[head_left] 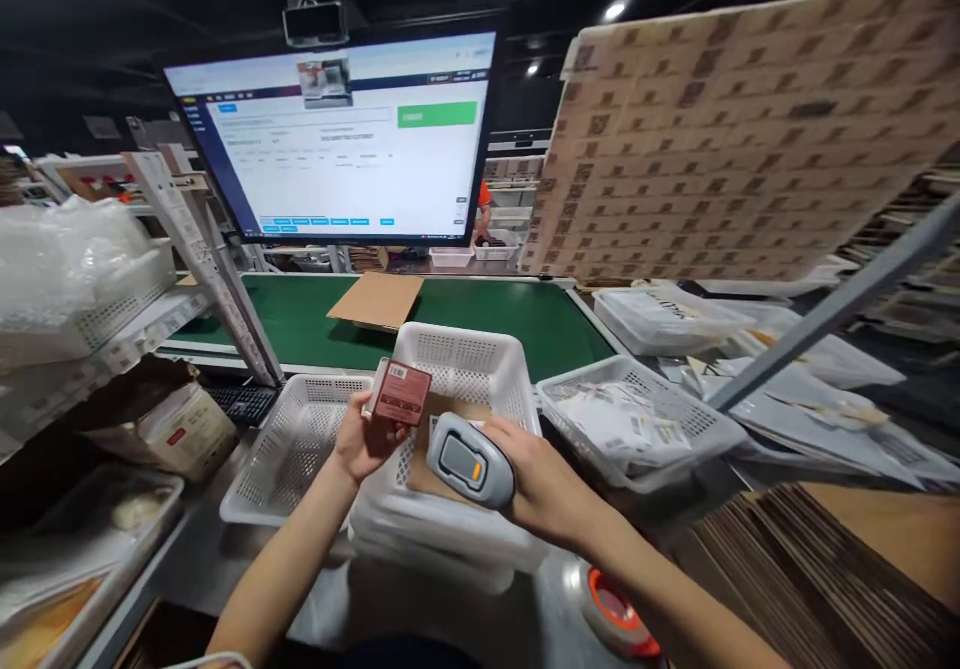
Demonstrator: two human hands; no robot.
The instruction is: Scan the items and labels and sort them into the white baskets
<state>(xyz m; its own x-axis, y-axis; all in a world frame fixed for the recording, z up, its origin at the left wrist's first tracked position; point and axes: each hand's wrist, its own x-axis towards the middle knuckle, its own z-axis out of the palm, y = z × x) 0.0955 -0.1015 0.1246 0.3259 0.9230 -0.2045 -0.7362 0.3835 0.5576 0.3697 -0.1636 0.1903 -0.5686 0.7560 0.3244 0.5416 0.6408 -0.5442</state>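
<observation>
My left hand (362, 441) is closed around a small dark-red box (403, 391) with a barcode label on its upper side. In my right hand (536, 469) is a grey barcode scanner (469, 457) with an orange button, its handle hidden by my fingers. Both are held over a white perforated basket (504, 354), which sits on top of a stack of similar baskets. A piece of brown cardboard (427, 477) lies inside it, partly covered by the scanner. Left of the stack stands another white basket (296, 439).
A green conveyor belt (487, 299) runs behind the baskets, with a flat cardboard piece (379, 299) on it. A monitor (337, 169) hangs above. To the right are a basket of white packets (630, 424), a slanted metal bar (825, 324), folded cartons (795, 579) and a tape roll (619, 609).
</observation>
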